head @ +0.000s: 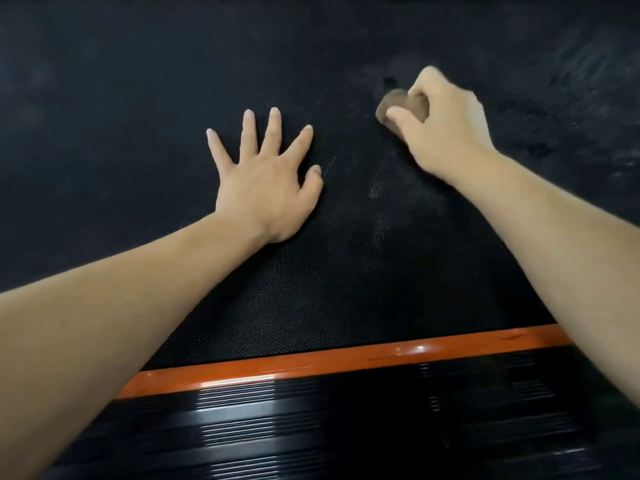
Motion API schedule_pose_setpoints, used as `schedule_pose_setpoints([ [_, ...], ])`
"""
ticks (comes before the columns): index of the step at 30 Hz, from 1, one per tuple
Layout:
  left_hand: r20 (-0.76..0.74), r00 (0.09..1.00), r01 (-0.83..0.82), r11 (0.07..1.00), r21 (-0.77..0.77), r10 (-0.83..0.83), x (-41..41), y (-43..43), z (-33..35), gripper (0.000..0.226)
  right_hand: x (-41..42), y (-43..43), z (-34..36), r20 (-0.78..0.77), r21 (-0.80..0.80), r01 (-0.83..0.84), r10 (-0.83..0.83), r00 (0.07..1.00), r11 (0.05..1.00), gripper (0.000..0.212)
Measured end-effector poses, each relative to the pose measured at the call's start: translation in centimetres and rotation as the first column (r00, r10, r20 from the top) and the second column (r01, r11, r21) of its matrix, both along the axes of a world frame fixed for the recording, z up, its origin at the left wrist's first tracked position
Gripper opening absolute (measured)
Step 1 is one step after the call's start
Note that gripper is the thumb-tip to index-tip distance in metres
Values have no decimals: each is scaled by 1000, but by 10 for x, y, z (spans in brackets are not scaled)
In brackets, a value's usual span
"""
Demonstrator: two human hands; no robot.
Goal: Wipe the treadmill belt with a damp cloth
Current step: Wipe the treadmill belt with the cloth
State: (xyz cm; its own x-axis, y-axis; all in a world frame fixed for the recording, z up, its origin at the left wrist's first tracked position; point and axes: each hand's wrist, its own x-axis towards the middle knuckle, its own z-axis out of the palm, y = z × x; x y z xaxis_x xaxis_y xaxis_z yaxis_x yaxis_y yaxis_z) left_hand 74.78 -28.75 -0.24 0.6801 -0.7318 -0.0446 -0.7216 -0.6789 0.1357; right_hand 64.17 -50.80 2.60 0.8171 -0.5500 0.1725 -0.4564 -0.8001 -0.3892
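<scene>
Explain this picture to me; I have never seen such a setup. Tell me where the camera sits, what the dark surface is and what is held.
No robot here: a camera worn on a person's head looks down at their own bare arms. The dark textured surface is a treadmill belt, edged nearest the camera by an orange strip and a ribbed black rail. The left hand lies flat on the belt, fingers spread, holding nothing. The right hand grips a bunched brownish cloth against the belt.

Hidden and blurry bits
The right hand (pixel 440 123) hid most of the cloth (pixel 398 110), and both were blurry. The belt (pixel 311 46) ran off the top and both sides.
</scene>
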Motion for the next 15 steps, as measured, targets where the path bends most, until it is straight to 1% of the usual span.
schedule_pose_setpoints([
  [3,9,1000,-4,1000,7,3,2,-2,-2,64,-29,37,-6,33,7,-212,212,977,977,27],
  [4,16,1000,-4,1000,10,4,3,-2,-2,64,-26,36,-6,39,-31,-239,240,970,971,28],
  [5,20,1000,0,1000,12,0,3,-2,-1,64,-16,29,-4,34,-77,-223,226,974,972,29],
  [6,18,1000,6,1000,10,-6,3,-2,-1,65,-2,16,-3,21,-98,-171,174,985,980,30],
  [9,9,1000,5,1000,2,-5,3,-2,-2,64,34,-24,3,28,-87,74,-71,997,993,31],
  [10,8,1000,6,1000,5,-6,4,-2,-2,64,41,-28,3,40,-67,115,-112,993,991,30],
  [12,1,1000,17,1000,4,-17,4,-3,0,64,36,-14,0,37,-27,78,-77,996,997,30],
  [15,17,999,41,999,10,-42,3,-4,0,64,12,14,-1,19,28,-108,107,994,994,29],
])
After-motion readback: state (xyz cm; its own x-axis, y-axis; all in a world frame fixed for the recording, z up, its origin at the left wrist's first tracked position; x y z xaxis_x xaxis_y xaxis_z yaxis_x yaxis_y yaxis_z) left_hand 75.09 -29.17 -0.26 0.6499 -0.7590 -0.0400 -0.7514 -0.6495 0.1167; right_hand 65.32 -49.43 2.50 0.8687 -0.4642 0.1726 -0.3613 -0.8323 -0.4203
